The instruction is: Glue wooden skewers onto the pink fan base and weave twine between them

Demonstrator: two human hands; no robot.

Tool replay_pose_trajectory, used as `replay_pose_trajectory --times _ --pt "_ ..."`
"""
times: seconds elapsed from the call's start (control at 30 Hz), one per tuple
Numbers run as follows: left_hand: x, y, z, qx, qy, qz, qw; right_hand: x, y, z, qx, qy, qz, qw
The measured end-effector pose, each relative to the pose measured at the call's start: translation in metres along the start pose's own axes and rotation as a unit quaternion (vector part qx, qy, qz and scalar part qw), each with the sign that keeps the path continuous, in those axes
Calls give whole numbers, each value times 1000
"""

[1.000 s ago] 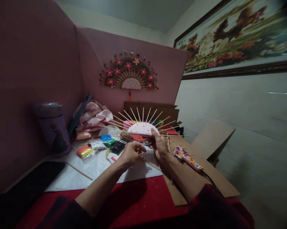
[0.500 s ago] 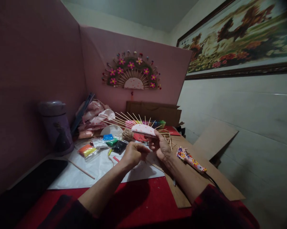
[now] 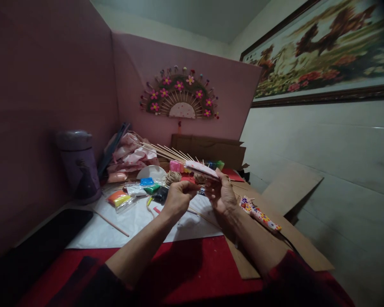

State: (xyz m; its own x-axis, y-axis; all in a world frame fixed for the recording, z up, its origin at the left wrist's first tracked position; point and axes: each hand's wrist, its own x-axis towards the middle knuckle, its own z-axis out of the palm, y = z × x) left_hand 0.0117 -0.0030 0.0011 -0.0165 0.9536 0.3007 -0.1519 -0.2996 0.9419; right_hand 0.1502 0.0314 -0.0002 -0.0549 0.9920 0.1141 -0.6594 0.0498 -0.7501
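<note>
My right hand (image 3: 223, 194) grips the near right end of a half-round fan base (image 3: 200, 168) covered in pale fabric with pink spots. Thin wooden sticks (image 3: 166, 152) spread out from the base toward the far left. The base is tilted so that I see it nearly edge-on. Just below and left of it, my left hand (image 3: 180, 197) is closed, thumb and fingers pinched together. Whatever lies between those fingertips is too small to make out. A ball of twine (image 3: 173, 177) and a black clay packet (image 3: 160, 195) lie behind the left hand.
A flower-patterned glue gun (image 3: 260, 214) rests on cardboard (image 3: 302, 247) at the right. Clay packets (image 3: 119, 198), a loose stick (image 3: 111, 223) and a dark phone-like slab (image 3: 67, 226) lie at the left, near a purple tumbler (image 3: 79, 166). A finished flowered fan (image 3: 182, 94) hangs on the pink panel.
The fan base has tipped from showing its spotted face to nearly edge-on, and its sticks now lean farther left. My left hand stays pinched beneath it. The view has shifted slightly.
</note>
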Motion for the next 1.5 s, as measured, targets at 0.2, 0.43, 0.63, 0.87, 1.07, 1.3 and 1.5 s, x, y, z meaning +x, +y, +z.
replay_pose_trajectory --times 0.2,0.43,0.63,0.87,1.07,1.3,1.5 --pt "3 -3 -4 7 10 37 999 -3 -2 2 26 -21 20 999" --pt "5 -2 -6 -5 40 72 997 -3 0 1 16 -23 -5 1000" --pt "0 8 -4 -22 45 84 995 -4 1 3 9 -12 -26 1000" --pt "-2 9 -4 -25 52 114 992 -4 4 1 14 -10 -44 999" --pt "2 3 -7 -19 69 119 990 -6 5 2 4 -23 -47 999" --pt "5 2 -8 -21 85 112 990 -5 6 1 -12 -22 -55 998" --pt "3 2 -9 -20 89 109 990 -4 7 1 -3 -8 -50 999"
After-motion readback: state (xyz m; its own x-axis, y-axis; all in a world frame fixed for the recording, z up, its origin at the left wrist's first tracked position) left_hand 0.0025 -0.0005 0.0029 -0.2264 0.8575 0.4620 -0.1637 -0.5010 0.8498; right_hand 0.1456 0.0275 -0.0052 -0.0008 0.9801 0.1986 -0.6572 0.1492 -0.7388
